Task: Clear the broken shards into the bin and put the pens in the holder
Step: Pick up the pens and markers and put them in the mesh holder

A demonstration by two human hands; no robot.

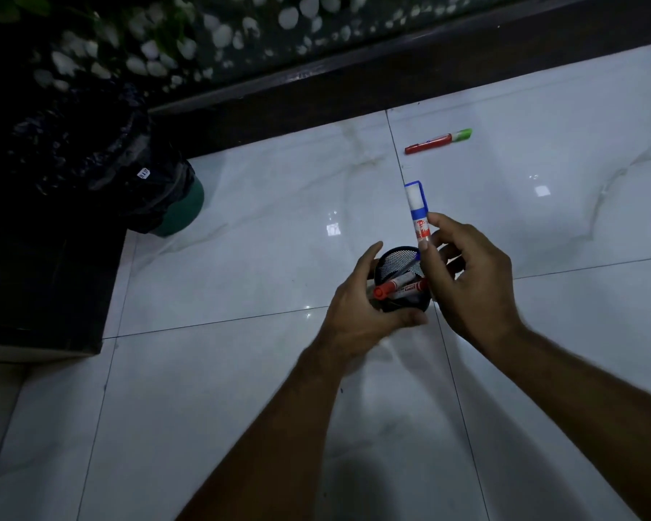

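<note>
My left hand (358,302) grips a black mesh pen holder (395,263), tilted so its mouth faces me. A red marker (397,288) and other pens lie inside it. My right hand (466,280) holds a white pen with a blue cap (416,204) by its lower end, right at the holder's rim, cap pointing away. A red pen with a green cap (438,141) lies on the white floor tiles farther off to the right. A green bin lined with a black bag (91,159) stands at the left. No shards are visible.
A dark wooden ledge (354,80) runs along the far side of the floor, with a pebbled panel behind it. A dark cabinet block (42,287) stands at the left below the bin. Glossy white tiles (241,408) spread around my arms.
</note>
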